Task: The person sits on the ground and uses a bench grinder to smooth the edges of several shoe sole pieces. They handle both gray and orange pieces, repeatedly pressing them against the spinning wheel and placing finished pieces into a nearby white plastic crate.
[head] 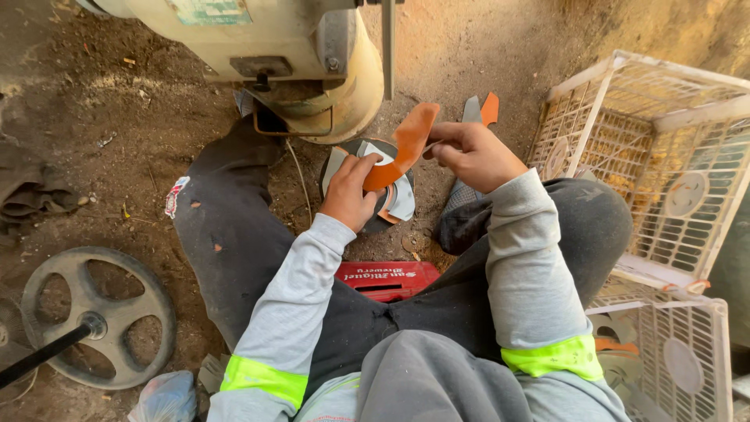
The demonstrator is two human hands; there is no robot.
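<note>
We pinch 1 orange blade (406, 144) with both hands: left hand (349, 191) gripping its lower end, right hand (469, 152) its upper edge, keeping it steady above the fan hub (394, 199).

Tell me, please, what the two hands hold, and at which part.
Both hold one orange blade: the left hand pinches its lower end, the right hand grips its right edge, near the top.

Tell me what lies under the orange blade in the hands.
Under the orange blade sits a stack of grey blades on a dark disc. The left hand covers the stack's left part.
</note>
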